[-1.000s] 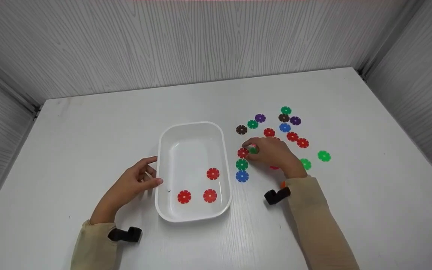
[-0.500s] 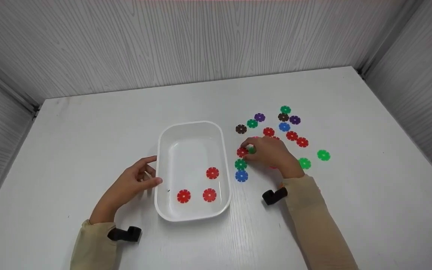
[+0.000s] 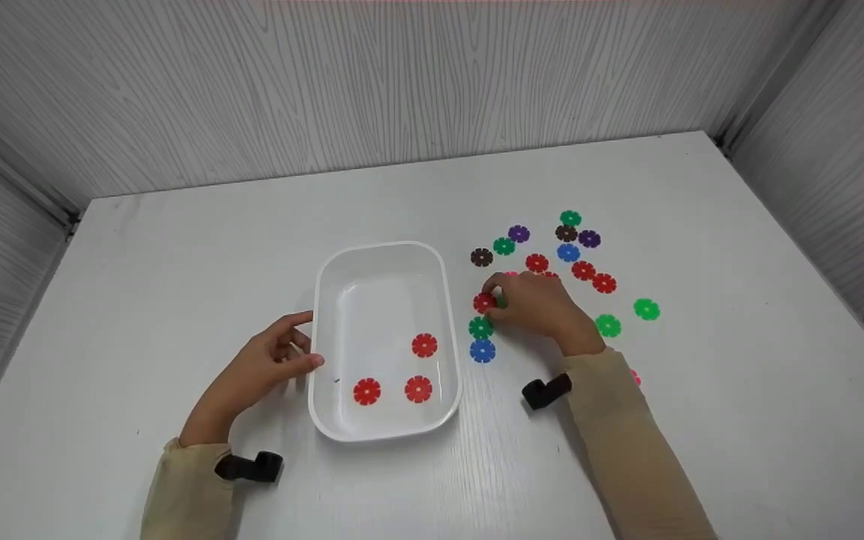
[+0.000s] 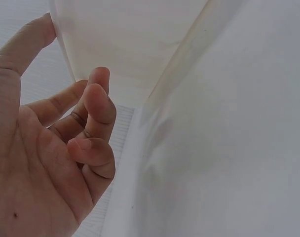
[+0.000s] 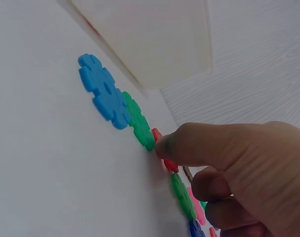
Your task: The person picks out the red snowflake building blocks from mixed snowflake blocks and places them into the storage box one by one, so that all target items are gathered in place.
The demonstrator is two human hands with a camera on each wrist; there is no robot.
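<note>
Colourful plastic snowflake discs lie on the white table beside a white tray. My right hand pinches a red snowflake disc by its edges with thumb and index finger. In the right wrist view, the thumb covers part of that red disc. Just nearer to me lie a green disc and a blue disc. My left hand touches the tray's left rim with thumb and index finger, its other fingers loosely bent. Inside the tray are three red discs.
Beyond the right hand lie several discs: brown, purple, blue and red. Light green discs are to its right. A pink piece peeks past the right sleeve. Pale panels enclose the table.
The right hand has stayed at the red disc, while its forearm has shifted slightly left, uncovering a pink piece by the sleeve. The left hand and tray have hardly moved.
</note>
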